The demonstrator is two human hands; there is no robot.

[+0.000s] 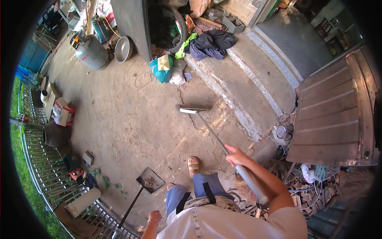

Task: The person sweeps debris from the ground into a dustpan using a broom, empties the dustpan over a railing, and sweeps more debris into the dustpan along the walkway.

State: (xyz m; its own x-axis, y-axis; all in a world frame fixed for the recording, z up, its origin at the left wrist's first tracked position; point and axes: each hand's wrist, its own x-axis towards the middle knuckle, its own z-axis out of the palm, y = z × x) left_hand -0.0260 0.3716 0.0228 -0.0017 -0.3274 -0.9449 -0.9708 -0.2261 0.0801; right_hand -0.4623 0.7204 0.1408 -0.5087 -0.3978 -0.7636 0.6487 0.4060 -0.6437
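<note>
My right hand (235, 156) is closed around the grey handle of a long-handled broom (215, 136). Its white head lies on the concrete ahead of me, with a dark edge along the far side. The thick end of the handle passes back under my right forearm. Low in the picture, my left hand (155, 216) hangs beside my leg, holding nothing, its fingers loosely apart. To its left, a long-handled dustpan (161, 182) rests on the ground with brownish debris in it. Its black handle leans toward the railing, apart from my hand.
Concrete steps (223, 89) rise at the right, with dark clothes (211, 43) on them. A teal bag (162, 71), a metal basin (123, 49) and a gas cylinder (91, 53) stand farther off. A metal railing (38, 159) borders the left; chopped wood (322, 195) is piled at the right.
</note>
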